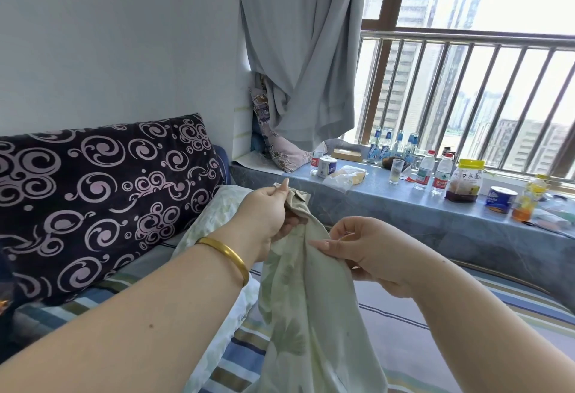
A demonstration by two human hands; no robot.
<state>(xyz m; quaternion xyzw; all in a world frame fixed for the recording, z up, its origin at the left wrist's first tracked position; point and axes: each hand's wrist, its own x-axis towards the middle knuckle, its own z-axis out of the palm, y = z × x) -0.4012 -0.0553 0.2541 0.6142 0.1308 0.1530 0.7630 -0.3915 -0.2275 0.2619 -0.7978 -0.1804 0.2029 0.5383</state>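
- The pale green leaf-print cloth (311, 299) hangs at the middle of the view, held up over the bed. Its top corner is bunched at 12 o'clock and the rest falls toward 6 o'clock, out past the bottom edge.
- The left hand (267, 215) is at about 11 o'clock on the cloth. Its fingers are curled tight round the crumpled top corner, with the thumb pressed against the wad.
- The right hand (370, 252) is at about 2 o'clock on the cloth, lower than the left. Its thumb and forefinger pinch a fold at the cloth's edge, and the other fingers are loosely bent behind.
- A gold bangle (227, 255) sits on the left wrist.
- A striped sheet (435, 315) lies under the cloth and spreads toward 4 o'clock.
- A pale printed pillow (217, 209) lies at 10 o'clock, just behind the left hand.
- A dark swirl-patterned cushion (102, 193) leans on the wall at 9 o'clock.
- A blue window ledge (389, 202) runs from 1 to 3 o'clock. It carries water bottles (424, 171), a glass (396, 170), a paper roll (326, 167) and a yellow-lidded jar (465, 181).
- A grey curtain (305, 50) hangs at 12 o'clock, beside the barred window.
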